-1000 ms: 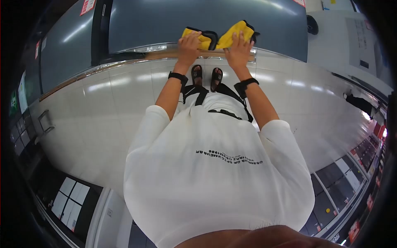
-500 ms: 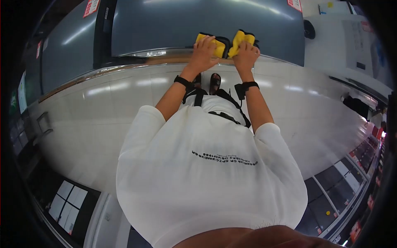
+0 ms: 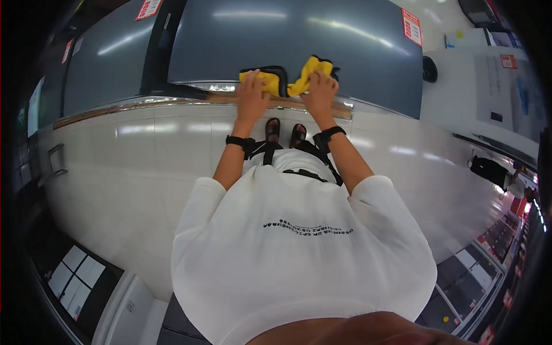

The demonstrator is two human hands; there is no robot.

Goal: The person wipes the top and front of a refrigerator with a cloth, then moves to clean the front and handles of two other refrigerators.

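- Landmark: large dark grey panel (image 3: 293,43), glossy, probably an appliance door; red-bordered label (image 3: 411,27) at its upper right corner.
- Yellow cloth (image 3: 265,84), black-edged: lies along the panel's near edge, just above the wood-toned strip (image 3: 221,99). Looks like one piece dipping between the hands; a split into two pieces cannot be ruled out.
- Placement, judged: one hand at each end keeps the cloth broad along the panel's edge and stops either end slipping away. The hands sit apart, so the middle goes unheld and sags.
- Left hand (image 3: 253,95): half closed, fingers close together and curled over the folded left end of the cloth. Thumb position unclear.
- Right hand (image 3: 321,92): more gathered; fingers bent around the bunched right end, which stands up in creases past the fingertips. Cloth looks squeezed rather than flat here, probably for a firmer hold.
- Pressure on the panel: cannot tell from this angle.
- Arms: both reach forward, roughly level, black wrist straps (image 3: 240,141) behind each hand. Such symmetry likely shares the load evenly.
- Black sandals (image 3: 298,134): on the pale floor (image 3: 149,167), on the wearer's side of the panel, between the forearms as seen from above.
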